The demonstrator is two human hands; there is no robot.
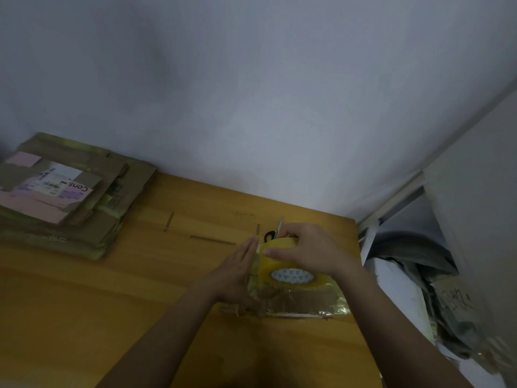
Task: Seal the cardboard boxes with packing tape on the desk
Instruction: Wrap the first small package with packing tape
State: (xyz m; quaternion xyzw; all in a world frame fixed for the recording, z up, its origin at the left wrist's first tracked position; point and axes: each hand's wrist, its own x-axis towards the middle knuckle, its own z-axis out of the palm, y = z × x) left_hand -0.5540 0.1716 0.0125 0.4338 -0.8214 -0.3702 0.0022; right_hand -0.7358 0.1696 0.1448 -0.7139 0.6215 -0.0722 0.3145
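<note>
A small flat cardboard box [305, 302], shiny with tape, lies on the wooden desk [140, 289] in front of me. My right hand [310, 247] grips a yellowish roll of packing tape [282, 264] from above, standing on the box top. My left hand [237, 271] has straight fingers pressed flat against the box's left side, next to the roll. A stack of flattened cardboard boxes [70, 197] with a pink label sits at the desk's back left.
Scissors [272, 233] lie on the desk just behind the roll, partly hidden by my right hand. A grey wall stands behind the desk. Past the desk's right edge are a white cabinet [475, 205] and crumpled bags and cardboard [436, 289].
</note>
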